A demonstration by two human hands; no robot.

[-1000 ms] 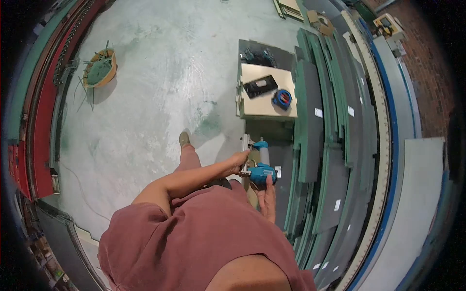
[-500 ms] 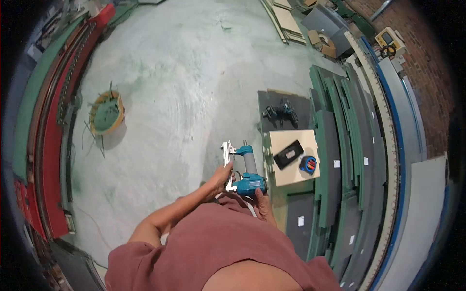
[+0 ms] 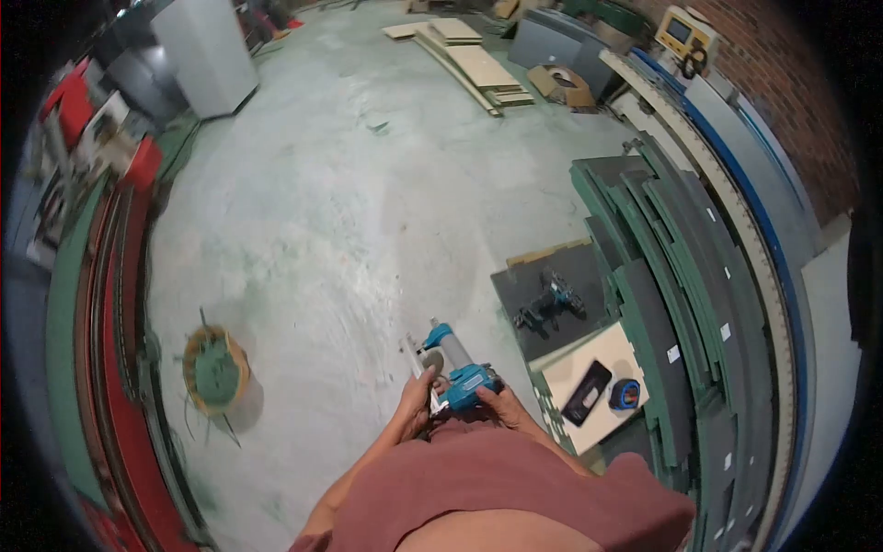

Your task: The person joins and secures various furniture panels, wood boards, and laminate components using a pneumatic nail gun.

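In front of my waist I hold a teal and grey pneumatic stapler (image 3: 463, 375) with a long silver magazine rail. My left hand (image 3: 418, 397) is closed around the rail on the tool's left side. My right hand (image 3: 502, 407) grips the teal head end nearest my body, its thumb on the casing. The tool's grey handle points away from me and slightly left. To the right, a light board (image 3: 602, 409) carries a black tray-like case (image 3: 586, 393) and a blue round container (image 3: 624, 394). Beyond it, a cordless drill (image 3: 555, 299) lies on a dark panel (image 3: 515, 285).
Stacked dark green panels (image 3: 658, 304) stand along the right, beside a long blue-edged machine (image 3: 736, 202). A yellow tub (image 3: 241, 373) with green scraps sits on the floor at left, near a red machine (image 3: 138, 368). Pale boards (image 3: 478, 69) lie far ahead.
My view has lifted, showing more floor ahead; the floor items appear lower. The stapler stays in both hands, tilted slightly more to the left, and my left hand sits closer to my body.
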